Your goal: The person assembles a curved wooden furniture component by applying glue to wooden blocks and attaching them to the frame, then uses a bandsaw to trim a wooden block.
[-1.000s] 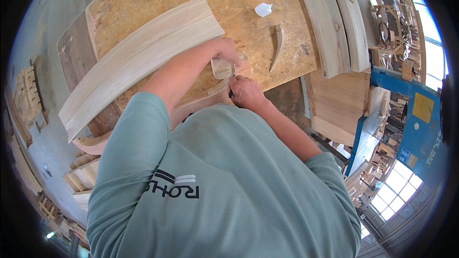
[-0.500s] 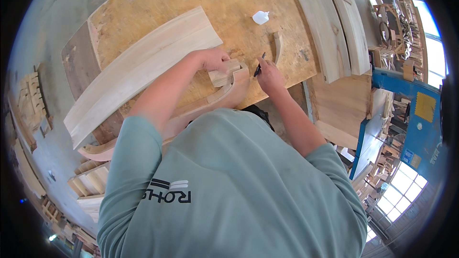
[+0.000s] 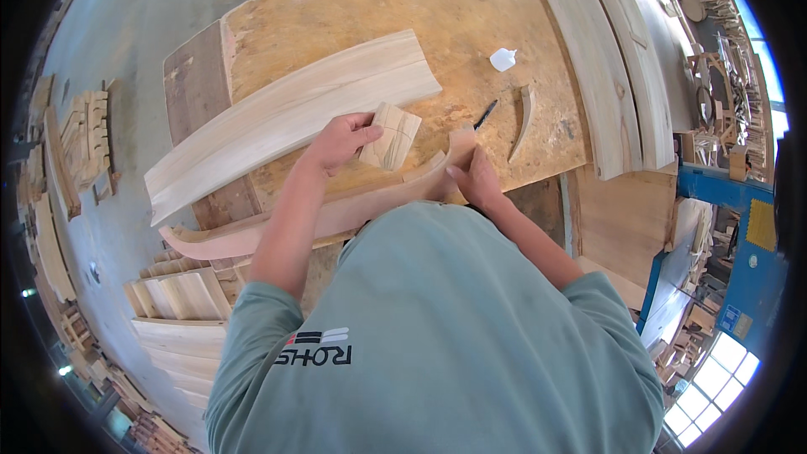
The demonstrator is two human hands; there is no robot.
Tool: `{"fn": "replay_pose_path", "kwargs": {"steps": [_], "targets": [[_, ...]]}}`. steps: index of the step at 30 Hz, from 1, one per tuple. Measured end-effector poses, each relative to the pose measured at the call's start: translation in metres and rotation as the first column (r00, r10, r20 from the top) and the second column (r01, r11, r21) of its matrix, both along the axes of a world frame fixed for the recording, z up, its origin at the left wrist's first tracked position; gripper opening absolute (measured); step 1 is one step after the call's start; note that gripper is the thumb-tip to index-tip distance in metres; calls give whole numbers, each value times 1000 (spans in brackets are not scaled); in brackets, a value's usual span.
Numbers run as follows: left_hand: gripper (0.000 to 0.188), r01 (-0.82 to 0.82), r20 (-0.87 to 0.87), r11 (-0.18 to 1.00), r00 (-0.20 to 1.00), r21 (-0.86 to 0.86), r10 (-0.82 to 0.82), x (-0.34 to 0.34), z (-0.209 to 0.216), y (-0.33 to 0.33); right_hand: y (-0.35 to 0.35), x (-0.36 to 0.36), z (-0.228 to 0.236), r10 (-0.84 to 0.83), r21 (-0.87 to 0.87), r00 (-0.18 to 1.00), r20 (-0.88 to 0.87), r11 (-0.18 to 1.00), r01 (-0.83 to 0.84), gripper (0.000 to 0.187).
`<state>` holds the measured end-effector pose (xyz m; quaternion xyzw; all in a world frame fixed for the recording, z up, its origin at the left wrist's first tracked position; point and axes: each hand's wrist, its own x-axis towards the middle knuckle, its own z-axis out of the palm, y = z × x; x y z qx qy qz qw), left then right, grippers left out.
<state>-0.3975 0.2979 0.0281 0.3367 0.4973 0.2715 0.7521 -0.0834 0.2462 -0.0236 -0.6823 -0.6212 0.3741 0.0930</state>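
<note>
Between the thumb and fingers of my left hand (image 3: 336, 143) is a small squarish wooden block (image 3: 392, 136) with a thin line across its face, tilted up off the bench. My right hand (image 3: 479, 181) grips the near right end of a long curved wooden rail (image 3: 328, 212), thumb on its near side. That rail runs along the bench's front edge, curling up at its far left tip. Just beyond the right hand lies a black pen (image 3: 485, 114). A wide, gently bent wooden panel (image 3: 294, 113) rests behind my left hand.
The worn wooden bench top (image 3: 353, 0) also carries a small white bottle (image 3: 503, 60) and a thin curved wood strip (image 3: 523, 124). Long planks (image 3: 588, 42) stand along its right side. Stacked boards (image 3: 181, 298) sit low at left, and a blue machine frame (image 3: 714, 193) is at right.
The block has come away from the rail's end, lifted in my left hand. My right hand has put the pen down and taken hold of the rail. The whole view has shifted.
</note>
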Motion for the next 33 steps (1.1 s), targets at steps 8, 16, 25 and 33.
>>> {"fn": "replay_pose_path", "kwargs": {"steps": [8,16,25,33], "targets": [[44,-188,196,978,959,-96,203,10,-20,-38,24,-21,-14,14,97,993,120,995,-26,63],[43,-111,188,993,975,-43,117,65,4,-72,-74,20,48,-156,-49,923,-351,988,148,89],[45,195,236,980,954,-30,-182,273,27,-136,-184,157,101,-73,288,936,-343,941,180,125],[37,629,202,777,759,19,-619,507,18,-201,-319,341,79,-425,419,864,-270,756,503,117]]}}
